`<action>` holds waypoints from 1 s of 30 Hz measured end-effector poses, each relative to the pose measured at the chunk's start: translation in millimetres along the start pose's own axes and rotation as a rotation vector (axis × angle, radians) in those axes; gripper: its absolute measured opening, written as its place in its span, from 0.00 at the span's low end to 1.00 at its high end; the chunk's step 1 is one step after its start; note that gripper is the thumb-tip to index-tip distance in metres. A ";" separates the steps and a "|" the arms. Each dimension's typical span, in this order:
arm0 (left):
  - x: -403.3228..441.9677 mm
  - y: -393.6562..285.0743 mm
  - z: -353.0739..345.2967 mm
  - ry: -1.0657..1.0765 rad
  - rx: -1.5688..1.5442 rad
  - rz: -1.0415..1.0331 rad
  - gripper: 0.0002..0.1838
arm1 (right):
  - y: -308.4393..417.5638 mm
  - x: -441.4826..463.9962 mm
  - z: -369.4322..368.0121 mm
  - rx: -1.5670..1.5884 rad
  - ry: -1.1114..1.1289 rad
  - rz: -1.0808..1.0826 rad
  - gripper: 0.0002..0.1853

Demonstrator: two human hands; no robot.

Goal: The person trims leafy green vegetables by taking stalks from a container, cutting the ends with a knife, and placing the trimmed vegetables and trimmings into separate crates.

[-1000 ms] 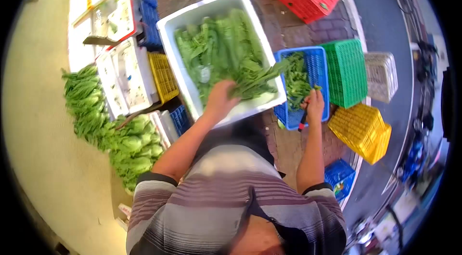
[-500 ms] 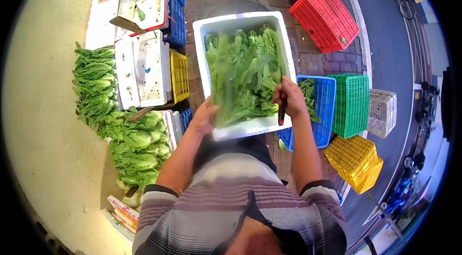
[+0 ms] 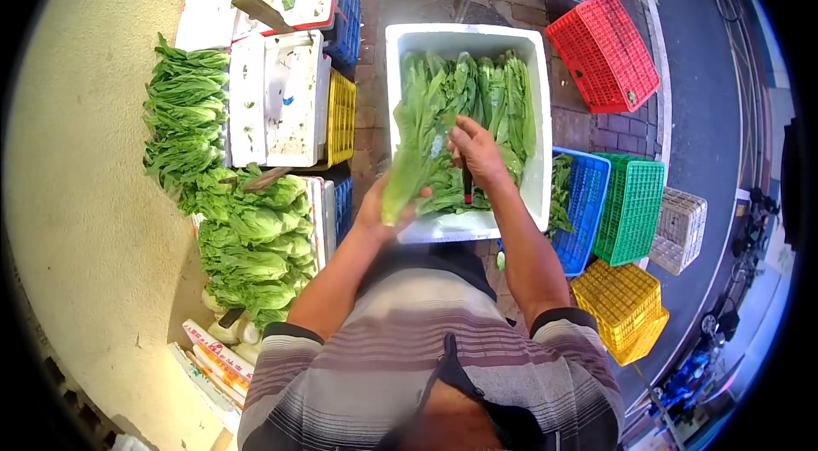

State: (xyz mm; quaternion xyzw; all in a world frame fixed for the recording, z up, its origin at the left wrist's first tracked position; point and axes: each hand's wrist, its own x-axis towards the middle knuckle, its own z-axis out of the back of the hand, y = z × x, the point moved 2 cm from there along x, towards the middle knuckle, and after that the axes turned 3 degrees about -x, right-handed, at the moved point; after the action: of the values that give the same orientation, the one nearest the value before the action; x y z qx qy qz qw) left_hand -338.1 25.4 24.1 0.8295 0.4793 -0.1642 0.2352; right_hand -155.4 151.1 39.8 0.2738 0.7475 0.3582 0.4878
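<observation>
Leafy bunch (image 3: 413, 136) above the left side of the white foam box (image 3: 539, 195): left hand (image 3: 383, 211) grasps its pale end, where a loosened hold could let it slip; right hand (image 3: 479, 153), above the box's middle, clasps a dark handle (image 3: 467, 184)

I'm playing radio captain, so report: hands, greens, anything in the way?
Left hand holding leafy greens. Right hand gripping black-and-red tool. Nothing visibly in the way.

Red crate (image 3: 602, 52), green crate (image 3: 629, 209)
</observation>
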 end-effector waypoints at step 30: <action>-65.5 -50.5 37.3 -0.216 0.563 0.144 0.26 | 3.2 18.2 -5.4 0.009 0.458 -0.195 0.14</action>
State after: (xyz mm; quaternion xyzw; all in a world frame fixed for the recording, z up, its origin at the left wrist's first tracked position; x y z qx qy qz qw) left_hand -415.8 -20.4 13.8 0.8717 0.3272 -0.3605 0.0565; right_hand -166.9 165.3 34.1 0.1141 0.8631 0.3588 0.3368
